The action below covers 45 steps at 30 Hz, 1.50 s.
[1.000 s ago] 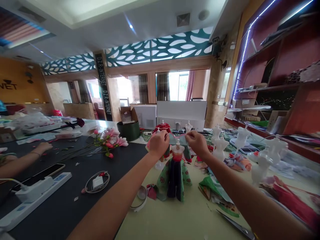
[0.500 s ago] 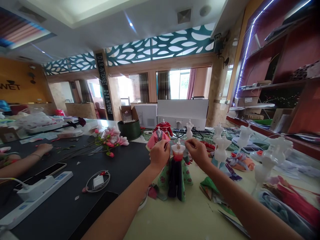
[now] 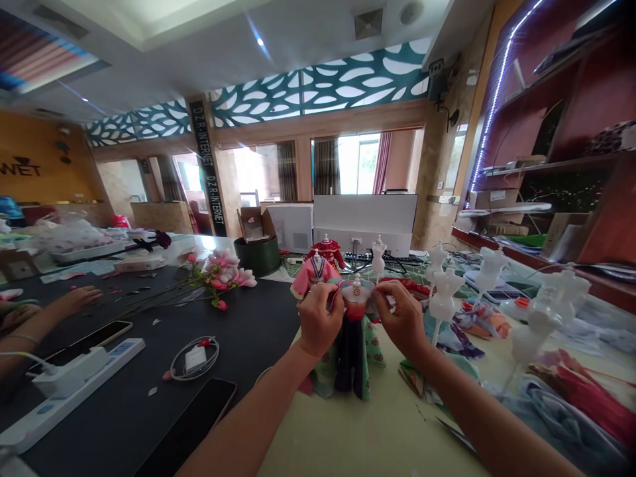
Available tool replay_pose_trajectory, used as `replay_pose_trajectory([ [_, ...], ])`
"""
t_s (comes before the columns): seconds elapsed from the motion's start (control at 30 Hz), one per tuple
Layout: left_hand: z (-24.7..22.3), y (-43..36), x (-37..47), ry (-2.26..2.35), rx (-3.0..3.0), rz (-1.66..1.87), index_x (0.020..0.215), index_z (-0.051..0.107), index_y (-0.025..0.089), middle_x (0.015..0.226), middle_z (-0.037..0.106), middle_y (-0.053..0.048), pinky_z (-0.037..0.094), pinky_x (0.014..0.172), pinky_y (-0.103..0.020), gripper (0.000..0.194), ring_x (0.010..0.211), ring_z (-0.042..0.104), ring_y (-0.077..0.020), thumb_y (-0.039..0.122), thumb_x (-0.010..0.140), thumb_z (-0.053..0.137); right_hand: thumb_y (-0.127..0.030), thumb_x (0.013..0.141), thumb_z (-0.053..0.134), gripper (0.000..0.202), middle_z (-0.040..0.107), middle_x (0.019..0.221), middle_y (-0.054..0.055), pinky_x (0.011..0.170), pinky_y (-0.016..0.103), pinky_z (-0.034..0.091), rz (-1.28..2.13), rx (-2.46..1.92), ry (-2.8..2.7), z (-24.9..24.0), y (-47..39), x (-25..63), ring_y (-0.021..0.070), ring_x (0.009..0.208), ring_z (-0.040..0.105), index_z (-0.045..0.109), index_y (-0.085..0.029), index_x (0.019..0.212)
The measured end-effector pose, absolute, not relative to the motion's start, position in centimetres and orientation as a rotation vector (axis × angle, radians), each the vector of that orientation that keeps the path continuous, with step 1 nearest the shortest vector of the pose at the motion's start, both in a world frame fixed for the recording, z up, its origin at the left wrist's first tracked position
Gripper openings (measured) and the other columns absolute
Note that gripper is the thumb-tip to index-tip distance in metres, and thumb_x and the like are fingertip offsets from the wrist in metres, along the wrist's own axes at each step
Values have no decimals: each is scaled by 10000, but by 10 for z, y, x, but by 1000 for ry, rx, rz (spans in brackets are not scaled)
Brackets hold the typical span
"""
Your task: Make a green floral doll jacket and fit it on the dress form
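A small dress form (image 3: 356, 291) wears a sheer white and red top with a long dark and green flowered skirt (image 3: 352, 358). On its left side my left hand (image 3: 319, 318) pinches at the garment's shoulder or sleeve edge. My right hand (image 3: 401, 315) is pinched at the opposite side, by the sheer sleeve. What lies between the fingertips is too small to make out in either hand. Just behind my left hand stands a form in a pink top (image 3: 314, 273), with a red outfit (image 3: 326, 253) farther back.
Bare white dress forms (image 3: 446, 295) stand at the right, near folded fabrics (image 3: 579, 391) and scissors (image 3: 456, 434). At the left are artificial flowers (image 3: 221, 275), a coiled cable (image 3: 195, 359), a phone (image 3: 191, 424), a power strip (image 3: 74, 387) and another person's hands (image 3: 74, 301).
Both my hands have moved slightly down, level with the top's chest, and my right hand has shifted a little right. The other person's hand at the left has shifted slightly.
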<state>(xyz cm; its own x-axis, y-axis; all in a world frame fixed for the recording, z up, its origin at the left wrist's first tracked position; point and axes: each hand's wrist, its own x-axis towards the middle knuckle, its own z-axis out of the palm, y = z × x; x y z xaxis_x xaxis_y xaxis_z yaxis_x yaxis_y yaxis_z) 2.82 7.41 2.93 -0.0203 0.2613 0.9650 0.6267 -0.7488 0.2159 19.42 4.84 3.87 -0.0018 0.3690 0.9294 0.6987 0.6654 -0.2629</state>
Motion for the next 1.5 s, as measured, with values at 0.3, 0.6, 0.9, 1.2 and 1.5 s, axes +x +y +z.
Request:
replay_pose_trajectory([
  [0.3, 20, 58, 25, -654, -2071, -1610, 855, 548, 162, 780, 626, -55, 464, 724, -300, 83, 759, 562, -173, 108, 791, 547, -119, 831, 539, 98, 611, 932, 90, 761, 345, 458, -637, -753, -1821, 23, 42, 199, 210, 873, 557, 569, -179, 902],
  [0.6, 14, 47, 31, -805, -2058, -1399, 843, 556, 153, 676, 585, -39, 433, 656, -312, 52, 671, 524, -187, 125, 812, 526, -103, 843, 504, 106, 587, 823, 77, 723, 347, 446, -779, -769, -1871, 18, 39, 194, 195, 774, 514, 560, -160, 912],
  [0.9, 2, 41, 42, -957, -2053, -1388, 876, 561, 152, 699, 585, -43, 430, 668, -321, 67, 685, 533, -198, 150, 837, 507, -93, 842, 490, 116, 591, 828, 75, 734, 344, 431, -745, -762, -1852, 14, 38, 188, 189, 769, 516, 551, -162, 910],
  [1.2, -7, 34, 50, -1027, -2029, -1407, 919, 591, 138, 700, 596, -56, 417, 616, -315, 125, 651, 539, -192, 151, 853, 486, -107, 855, 460, 129, 586, 814, 70, 718, 330, 430, -648, -816, -1799, 7, 34, 181, 186, 760, 527, 569, -173, 880],
  [1.5, -6, 26, 37, -944, -2169, -1466, 887, 596, 150, 701, 601, -53, 436, 626, -304, 108, 664, 552, -181, 149, 826, 508, -107, 857, 468, 129, 595, 817, 69, 712, 337, 419, -626, -826, -1809, 4, 33, 182, 190, 756, 526, 572, -178, 884],
])
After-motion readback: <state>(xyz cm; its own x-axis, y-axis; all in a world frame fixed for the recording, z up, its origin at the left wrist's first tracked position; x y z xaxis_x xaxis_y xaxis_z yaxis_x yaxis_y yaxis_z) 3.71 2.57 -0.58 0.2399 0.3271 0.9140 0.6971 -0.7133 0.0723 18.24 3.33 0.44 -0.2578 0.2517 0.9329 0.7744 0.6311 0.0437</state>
